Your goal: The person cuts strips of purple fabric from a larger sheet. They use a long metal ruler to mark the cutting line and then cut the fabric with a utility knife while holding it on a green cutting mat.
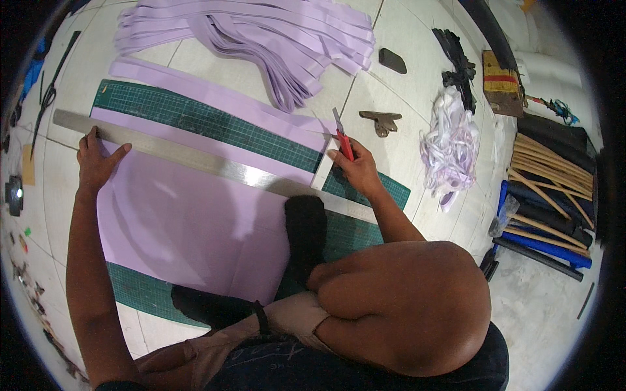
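Lilac, looks light and limp: grip sheet (189, 208) by its edge, with left hand (98, 161) pressing ruler (251, 174), right hand (360, 171) grasping cutter (345, 146).

a pale tiled floor (411, 94) with thin dark joints spans the upper middle; mottled grey flooring (538, 316) shows lower right.

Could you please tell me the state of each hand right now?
Left hand: open, resting against the metal ruler.
Right hand: closed, holding the red cutter.
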Demonstrator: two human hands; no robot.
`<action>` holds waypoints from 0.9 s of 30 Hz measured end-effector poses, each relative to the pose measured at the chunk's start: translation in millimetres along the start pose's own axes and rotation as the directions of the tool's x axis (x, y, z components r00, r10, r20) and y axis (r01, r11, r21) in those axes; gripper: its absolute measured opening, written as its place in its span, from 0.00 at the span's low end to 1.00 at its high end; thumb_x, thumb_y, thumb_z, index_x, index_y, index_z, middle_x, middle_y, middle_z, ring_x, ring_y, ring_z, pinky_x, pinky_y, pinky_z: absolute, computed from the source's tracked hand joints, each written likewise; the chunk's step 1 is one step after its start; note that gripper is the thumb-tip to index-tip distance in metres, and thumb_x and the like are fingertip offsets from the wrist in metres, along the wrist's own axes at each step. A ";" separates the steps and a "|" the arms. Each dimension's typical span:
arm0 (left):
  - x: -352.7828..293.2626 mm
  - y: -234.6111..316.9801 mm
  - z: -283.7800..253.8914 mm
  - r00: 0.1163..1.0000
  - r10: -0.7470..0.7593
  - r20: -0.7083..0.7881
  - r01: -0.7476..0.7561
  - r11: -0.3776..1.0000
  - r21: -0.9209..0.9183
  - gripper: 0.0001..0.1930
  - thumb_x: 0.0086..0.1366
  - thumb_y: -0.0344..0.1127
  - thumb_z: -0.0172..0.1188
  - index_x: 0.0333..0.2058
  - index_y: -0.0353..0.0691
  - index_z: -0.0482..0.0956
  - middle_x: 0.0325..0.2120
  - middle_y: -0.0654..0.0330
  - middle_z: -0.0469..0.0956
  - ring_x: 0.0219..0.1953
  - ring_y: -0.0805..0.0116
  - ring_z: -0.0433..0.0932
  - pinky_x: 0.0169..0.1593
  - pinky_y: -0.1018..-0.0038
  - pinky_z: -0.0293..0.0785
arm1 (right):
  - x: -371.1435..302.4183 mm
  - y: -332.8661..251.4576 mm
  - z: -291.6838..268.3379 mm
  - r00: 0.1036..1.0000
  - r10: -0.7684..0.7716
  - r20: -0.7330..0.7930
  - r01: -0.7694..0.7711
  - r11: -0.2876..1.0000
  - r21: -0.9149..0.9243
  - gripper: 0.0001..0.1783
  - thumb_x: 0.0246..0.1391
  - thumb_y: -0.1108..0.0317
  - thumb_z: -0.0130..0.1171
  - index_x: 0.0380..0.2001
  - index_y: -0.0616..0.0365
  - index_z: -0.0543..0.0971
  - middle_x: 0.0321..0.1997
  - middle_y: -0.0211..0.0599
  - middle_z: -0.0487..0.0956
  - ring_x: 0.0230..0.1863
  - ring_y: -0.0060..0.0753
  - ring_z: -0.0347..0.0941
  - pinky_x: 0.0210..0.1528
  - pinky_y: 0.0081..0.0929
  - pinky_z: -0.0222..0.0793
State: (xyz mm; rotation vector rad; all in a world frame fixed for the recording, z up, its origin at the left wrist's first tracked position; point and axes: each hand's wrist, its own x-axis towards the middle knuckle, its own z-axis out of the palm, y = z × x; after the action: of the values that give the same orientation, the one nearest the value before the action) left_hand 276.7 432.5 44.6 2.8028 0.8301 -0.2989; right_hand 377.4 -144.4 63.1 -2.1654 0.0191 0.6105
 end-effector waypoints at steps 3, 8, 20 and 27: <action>-1.6 -8.1 -8.7 1.000 -0.011 -0.001 0.011 0.999 0.046 0.58 0.49 0.63 0.72 0.68 0.35 0.53 0.61 0.41 0.58 0.64 0.39 0.57 0.65 0.47 0.60 | 4.3 -0.3 10.7 1.000 0.000 0.023 -0.001 1.000 0.031 0.29 0.56 0.57 0.68 0.57 0.59 0.75 0.29 0.25 0.74 0.25 0.17 0.67 0.26 0.19 0.63; 1.4 -9.1 -0.1 1.000 0.013 -0.001 -0.013 1.000 0.009 0.58 0.49 0.62 0.73 0.67 0.33 0.53 0.62 0.39 0.57 0.64 0.38 0.57 0.65 0.48 0.59 | 1.4 -11.0 2.7 0.995 0.092 0.029 -0.092 0.996 0.000 0.29 0.55 0.57 0.69 0.55 0.60 0.76 0.33 0.30 0.76 0.35 0.23 0.71 0.41 0.25 0.70; -7.4 -18.9 2.9 0.979 0.118 -0.168 -0.116 0.993 0.025 0.51 0.46 0.53 0.78 0.61 0.28 0.62 0.55 0.41 0.68 0.58 0.44 0.67 0.63 0.53 0.62 | -0.7 -45.7 -4.4 0.989 0.109 0.104 -0.115 0.992 0.048 0.25 0.56 0.60 0.68 0.54 0.59 0.77 0.32 0.22 0.73 0.31 0.17 0.67 0.35 0.19 0.66; -10.3 16.1 -10.9 0.998 -0.044 -0.045 0.037 0.989 -0.144 0.61 0.41 0.58 0.79 0.65 0.28 0.56 0.64 0.39 0.58 0.67 0.42 0.56 0.67 0.54 0.61 | 59.5 -204.1 44.1 0.958 -0.160 0.237 0.166 0.986 -0.008 0.26 0.57 0.61 0.67 0.53 0.64 0.73 0.27 0.31 0.76 0.25 0.20 0.72 0.26 0.21 0.68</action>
State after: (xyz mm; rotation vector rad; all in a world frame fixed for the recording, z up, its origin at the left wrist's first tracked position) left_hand 278.6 416.7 59.8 2.6725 0.8832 -0.1715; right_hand 457.0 28.7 167.1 -2.0828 -0.2949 0.7709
